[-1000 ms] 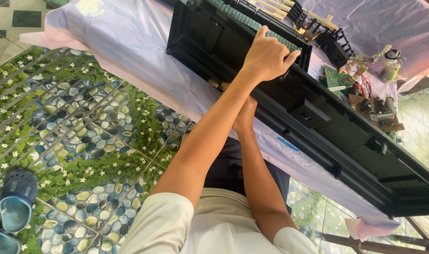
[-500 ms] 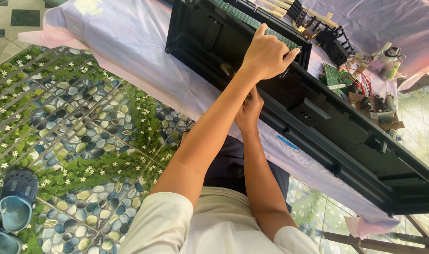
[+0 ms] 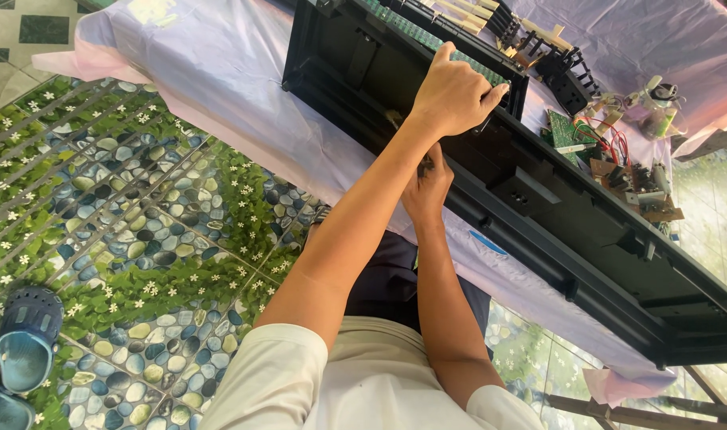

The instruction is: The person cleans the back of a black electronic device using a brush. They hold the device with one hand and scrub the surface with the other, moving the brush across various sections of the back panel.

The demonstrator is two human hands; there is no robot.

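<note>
A long black plastic casing (image 3: pixel 538 215) lies open on a table under a pale lilac sheet (image 3: pixel 220 72). A long green circuit board (image 3: pixel 411 32) runs along the casing's far edge. My left hand (image 3: pixel 455 99) reaches over the casing, its fingers curled around the board's edge. Just below it, my right hand (image 3: pixel 427 187) presses against the casing's near wall. My left forearm partly covers it, so its fingertips are hidden and I cannot make out what they hold.
Loose black parts (image 3: pixel 562 68) and small circuit boards with red wires (image 3: pixel 594 139) lie beyond the casing at the right. The floor (image 3: pixel 124 207) has pebble-and-leaf patterned tiles. A blue sandal (image 3: pixel 25 346) sits at the lower left.
My right hand has shifted slightly up toward the casing wall. My left hand has kept its grip in the same place.
</note>
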